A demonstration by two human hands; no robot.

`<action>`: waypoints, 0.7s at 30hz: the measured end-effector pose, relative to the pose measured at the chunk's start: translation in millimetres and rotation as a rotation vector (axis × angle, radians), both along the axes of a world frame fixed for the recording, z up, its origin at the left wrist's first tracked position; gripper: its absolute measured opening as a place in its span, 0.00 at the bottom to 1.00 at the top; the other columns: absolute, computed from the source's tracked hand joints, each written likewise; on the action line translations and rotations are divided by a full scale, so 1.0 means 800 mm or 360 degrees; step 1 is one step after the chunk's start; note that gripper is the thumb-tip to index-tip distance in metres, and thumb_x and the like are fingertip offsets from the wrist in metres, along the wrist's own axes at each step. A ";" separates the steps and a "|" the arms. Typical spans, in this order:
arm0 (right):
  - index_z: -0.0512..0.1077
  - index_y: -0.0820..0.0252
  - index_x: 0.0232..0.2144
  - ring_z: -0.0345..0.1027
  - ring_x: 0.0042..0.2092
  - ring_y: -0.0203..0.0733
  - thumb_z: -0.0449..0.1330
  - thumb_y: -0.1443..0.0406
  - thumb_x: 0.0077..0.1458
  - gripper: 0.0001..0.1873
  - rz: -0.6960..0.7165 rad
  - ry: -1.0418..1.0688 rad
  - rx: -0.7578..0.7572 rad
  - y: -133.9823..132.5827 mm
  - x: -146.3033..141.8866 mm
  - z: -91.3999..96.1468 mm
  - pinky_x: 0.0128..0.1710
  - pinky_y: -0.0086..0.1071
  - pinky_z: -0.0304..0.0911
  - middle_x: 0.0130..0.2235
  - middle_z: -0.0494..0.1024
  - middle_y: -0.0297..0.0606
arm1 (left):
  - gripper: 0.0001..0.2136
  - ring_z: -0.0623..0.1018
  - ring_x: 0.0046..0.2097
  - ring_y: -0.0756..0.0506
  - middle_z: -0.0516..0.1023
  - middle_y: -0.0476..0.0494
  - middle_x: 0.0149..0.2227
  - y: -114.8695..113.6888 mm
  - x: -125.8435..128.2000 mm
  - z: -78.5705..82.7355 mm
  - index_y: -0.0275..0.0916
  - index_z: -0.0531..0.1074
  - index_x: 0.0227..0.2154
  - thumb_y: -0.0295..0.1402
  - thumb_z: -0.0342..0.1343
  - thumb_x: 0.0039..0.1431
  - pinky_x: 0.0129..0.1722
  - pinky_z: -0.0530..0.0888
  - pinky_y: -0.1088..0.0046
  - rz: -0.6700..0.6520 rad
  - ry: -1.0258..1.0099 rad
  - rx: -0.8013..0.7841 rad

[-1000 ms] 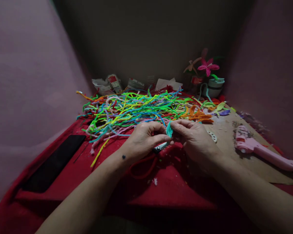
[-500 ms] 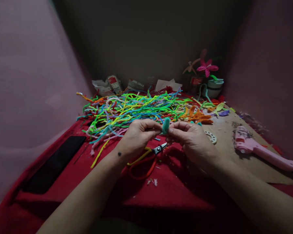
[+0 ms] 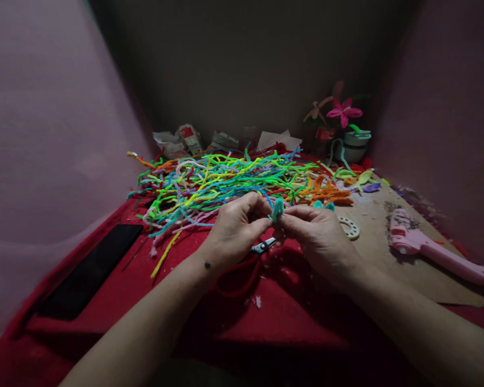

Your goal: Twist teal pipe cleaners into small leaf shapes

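My left hand (image 3: 236, 228) and my right hand (image 3: 317, 234) meet above a red cloth (image 3: 282, 317), fingertips pinched together on a small teal pipe-cleaner loop (image 3: 277, 209). Both hands are closed on it. Just below them lie scissors (image 3: 246, 266) with red handles, the blades showing between my hands. A large heap of coloured pipe cleaners (image 3: 221, 183) spreads out right behind my hands. Two more small teal pieces (image 3: 322, 205) rest just past my right hand.
A pink glue gun (image 3: 431, 250) lies on brown paper (image 3: 407, 269) at the right, a small white ring (image 3: 350, 227) near it. A black phone (image 3: 91, 269) lies at the left. A pot with pink pipe-cleaner flowers (image 3: 344, 126) and packets (image 3: 181, 141) stand at the back wall.
My hands rose slightly and turned the teal piece between the fingertips, then settled back; it now shows as a small folded loop. The scissors stayed where they lay.
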State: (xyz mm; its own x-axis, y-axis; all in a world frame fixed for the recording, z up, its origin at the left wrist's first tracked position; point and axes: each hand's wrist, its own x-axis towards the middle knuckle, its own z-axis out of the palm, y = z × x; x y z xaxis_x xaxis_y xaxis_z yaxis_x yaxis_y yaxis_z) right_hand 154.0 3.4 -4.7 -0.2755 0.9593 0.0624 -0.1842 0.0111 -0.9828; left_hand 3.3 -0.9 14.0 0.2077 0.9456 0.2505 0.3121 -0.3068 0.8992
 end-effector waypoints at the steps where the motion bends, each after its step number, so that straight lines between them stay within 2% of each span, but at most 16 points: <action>1: 0.73 0.62 0.23 0.63 0.23 0.34 0.60 0.62 0.45 0.08 0.0004 -0.0021 -0.0010 0.001 0.000 -0.001 0.26 0.29 0.61 0.21 0.72 0.34 | 0.04 0.71 0.30 0.52 0.72 0.49 0.27 0.000 0.000 -0.001 0.35 0.69 0.30 0.25 0.54 0.48 0.32 0.68 0.76 -0.0011 0.0054 0.0026; 5: 0.72 0.61 0.21 0.60 0.22 0.33 0.58 0.65 0.46 0.07 -0.0020 -0.0152 0.0038 0.003 0.003 0.000 0.23 0.28 0.58 0.20 0.70 0.32 | 0.06 0.71 0.33 0.51 0.72 0.49 0.30 -0.001 -0.004 0.007 0.35 0.70 0.32 0.27 0.56 0.48 0.35 0.68 0.75 -0.0115 0.0185 0.0068; 7: 0.72 0.62 0.19 0.58 0.22 0.32 0.57 0.66 0.46 0.08 -0.0099 -0.0286 0.0155 0.000 0.003 0.003 0.22 0.27 0.55 0.19 0.68 0.31 | 0.11 0.71 0.34 0.50 0.73 0.49 0.31 -0.002 -0.004 0.013 0.37 0.71 0.36 0.30 0.58 0.47 0.36 0.68 0.76 -0.0098 0.0215 0.0087; 9: 0.71 0.62 0.17 0.56 0.22 0.31 0.57 0.67 0.45 0.08 -0.0166 -0.0453 0.0309 -0.003 0.002 0.007 0.22 0.27 0.52 0.18 0.67 0.31 | 0.11 0.70 0.33 0.51 0.72 0.49 0.30 -0.002 -0.003 0.017 0.37 0.73 0.36 0.31 0.59 0.46 0.34 0.67 0.76 -0.0045 0.0198 0.0090; 13: 0.71 0.61 0.17 0.56 0.24 0.32 0.56 0.71 0.46 0.09 -0.0213 -0.0671 0.0558 -0.008 -0.001 0.011 0.26 0.28 0.53 0.19 0.67 0.29 | 0.04 0.68 0.29 0.52 0.71 0.49 0.26 -0.004 0.005 0.013 0.34 0.74 0.25 0.30 0.57 0.48 0.29 0.65 0.78 0.0009 -0.0023 -0.0008; 17: 0.72 0.60 0.21 0.61 0.28 0.35 0.54 0.68 0.49 0.09 -0.0215 -0.0743 0.0718 -0.006 -0.001 0.010 0.33 0.30 0.55 0.23 0.71 0.32 | 0.04 0.62 0.22 0.56 0.65 0.53 0.20 -0.003 0.009 0.008 0.35 0.73 0.25 0.31 0.57 0.48 0.21 0.60 0.80 0.0080 -0.0331 -0.0187; 21: 0.72 0.60 0.20 0.61 0.28 0.36 0.57 0.64 0.49 0.09 -0.0081 -0.0704 0.0715 -0.003 0.001 0.009 0.31 0.31 0.55 0.24 0.71 0.33 | 0.04 0.63 0.22 0.56 0.66 0.52 0.20 -0.003 0.006 0.009 0.34 0.72 0.24 0.30 0.57 0.47 0.21 0.60 0.80 0.0044 -0.0384 -0.0288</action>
State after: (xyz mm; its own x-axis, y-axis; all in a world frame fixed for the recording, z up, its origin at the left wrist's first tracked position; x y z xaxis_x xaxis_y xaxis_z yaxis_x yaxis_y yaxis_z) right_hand 154.8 1.1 2.4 -0.3222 0.8784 0.3529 0.2501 0.4385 -0.8632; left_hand 8.2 -3.6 21.2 0.1364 0.9838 0.1165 0.0890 -0.1293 0.9876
